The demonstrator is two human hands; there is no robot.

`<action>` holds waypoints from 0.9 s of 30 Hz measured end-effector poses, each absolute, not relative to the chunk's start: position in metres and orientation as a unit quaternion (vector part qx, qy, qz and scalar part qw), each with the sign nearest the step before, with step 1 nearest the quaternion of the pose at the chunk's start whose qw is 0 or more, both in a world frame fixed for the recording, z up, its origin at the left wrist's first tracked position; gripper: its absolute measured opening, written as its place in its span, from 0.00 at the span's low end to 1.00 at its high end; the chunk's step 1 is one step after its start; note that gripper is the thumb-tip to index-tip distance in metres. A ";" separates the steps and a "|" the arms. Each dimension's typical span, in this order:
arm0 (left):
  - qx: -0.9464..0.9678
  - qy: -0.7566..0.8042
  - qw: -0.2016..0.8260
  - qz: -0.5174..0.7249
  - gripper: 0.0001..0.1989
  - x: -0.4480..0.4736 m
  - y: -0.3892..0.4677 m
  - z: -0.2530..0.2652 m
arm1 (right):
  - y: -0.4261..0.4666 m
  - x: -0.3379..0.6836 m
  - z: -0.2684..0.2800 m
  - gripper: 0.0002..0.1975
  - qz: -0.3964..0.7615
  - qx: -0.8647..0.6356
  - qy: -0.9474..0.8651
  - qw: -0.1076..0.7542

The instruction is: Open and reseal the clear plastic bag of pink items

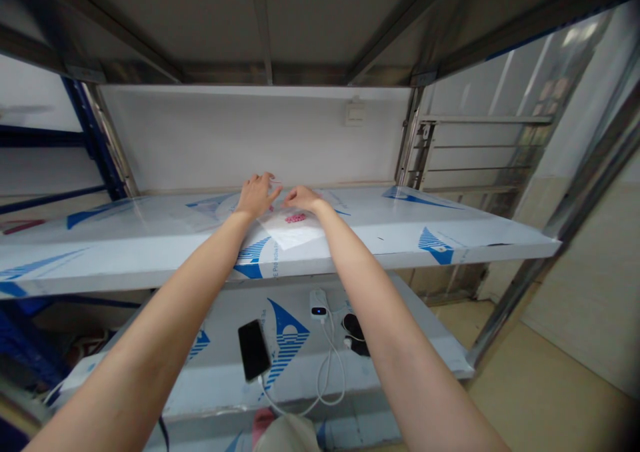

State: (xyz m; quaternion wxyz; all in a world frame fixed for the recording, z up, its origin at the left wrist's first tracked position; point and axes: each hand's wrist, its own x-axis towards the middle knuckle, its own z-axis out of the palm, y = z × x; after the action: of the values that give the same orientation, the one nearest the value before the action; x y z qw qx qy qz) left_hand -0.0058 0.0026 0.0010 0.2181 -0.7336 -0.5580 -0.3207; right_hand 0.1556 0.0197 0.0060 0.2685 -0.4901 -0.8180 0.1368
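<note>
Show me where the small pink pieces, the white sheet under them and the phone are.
Small pink pieces (295, 218): head view, middle of the cluster.
White sheet (291, 237): head view, bare part near its front corner.
Phone (254, 349): head view, middle of its dark screen.

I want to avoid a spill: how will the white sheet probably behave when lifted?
The white sheet looks thin and flat, so it would probably bend easily. The pink pieces seem clustered on it, with no raised rim visible, so they might slide.

Left grip (255, 195) near right grip (303, 199)
</note>
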 end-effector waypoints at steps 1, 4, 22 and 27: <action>-0.735 -0.557 0.220 -0.319 0.22 -0.006 0.003 0.001 | 0.018 0.156 0.008 0.10 0.127 -0.512 -0.789 0.315; -0.744 -0.545 0.234 -0.308 0.23 -0.006 0.002 0.001 | 0.019 0.159 0.014 0.12 0.117 -0.565 -0.685 0.444; -0.750 -0.527 0.246 -0.314 0.23 -0.001 -0.001 0.002 | 0.041 0.148 0.006 0.14 0.075 -0.370 -0.765 0.522; -0.744 -0.530 0.239 -0.329 0.23 -0.001 0.000 0.001 | 0.034 0.146 0.005 0.08 0.094 -0.364 -0.754 0.539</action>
State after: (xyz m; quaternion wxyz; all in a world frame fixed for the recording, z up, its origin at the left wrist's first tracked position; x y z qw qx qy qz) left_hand -0.0014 -0.0002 0.0006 0.2387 -0.7444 -0.5296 -0.3293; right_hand 0.1459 0.0336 0.0053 0.5389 -0.3637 -0.7540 0.0938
